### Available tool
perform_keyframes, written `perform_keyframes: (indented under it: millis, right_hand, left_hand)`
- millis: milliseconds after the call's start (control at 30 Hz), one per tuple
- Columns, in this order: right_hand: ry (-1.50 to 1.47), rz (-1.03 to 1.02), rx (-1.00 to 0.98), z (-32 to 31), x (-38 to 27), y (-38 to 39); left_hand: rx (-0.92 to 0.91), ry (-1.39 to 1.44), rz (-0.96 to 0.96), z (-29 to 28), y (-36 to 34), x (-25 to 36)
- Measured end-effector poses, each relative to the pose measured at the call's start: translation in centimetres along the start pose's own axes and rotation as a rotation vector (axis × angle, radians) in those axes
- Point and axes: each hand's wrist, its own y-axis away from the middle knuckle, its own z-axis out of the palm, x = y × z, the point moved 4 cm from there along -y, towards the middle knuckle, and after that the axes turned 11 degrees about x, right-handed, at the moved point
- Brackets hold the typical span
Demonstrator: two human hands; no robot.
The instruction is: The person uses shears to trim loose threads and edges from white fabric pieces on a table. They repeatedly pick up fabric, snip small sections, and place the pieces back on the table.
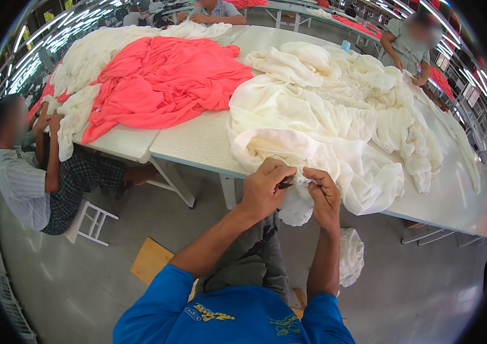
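My left hand (263,189) is closed around a small dark tool (283,184), probably held together with a bit of cream cloth; its exact shape is hidden by my fingers. Just right of it, my right hand (323,195) pinches a gathered part of the cream fabric (306,146) at the table's front edge. The rest of this fabric lies in a loose, rumpled heap on the white table (189,146), and a fold hangs down between and below my hands.
Coral fabric (163,74) lies left. Co-workers handle cloth: one seated left (23,183), one across (215,11), one at right (398,49). A blue cone (345,46) stands at the back. Below are a wooden board (149,258) and a white bundle (351,258).
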Motion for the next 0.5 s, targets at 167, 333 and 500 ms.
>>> perform_keyframes:
  millis: [167,333,500]
  right_hand:
    - [-0.068,0.007,0.021,-0.3,0.2,-0.1]
    - [-0.124,0.012,0.052,-0.5,0.4,0.0]
    - [-0.089,-0.001,0.067,-0.6,0.5,0.0]
  left_hand:
    - [0.021,-0.038,0.058,-0.1,-0.1,-0.2]
    - [0.032,0.065,-0.013,-0.7,0.0,-0.7]
    - [0.024,0.189,-0.169,-1.7,1.0,-0.7]
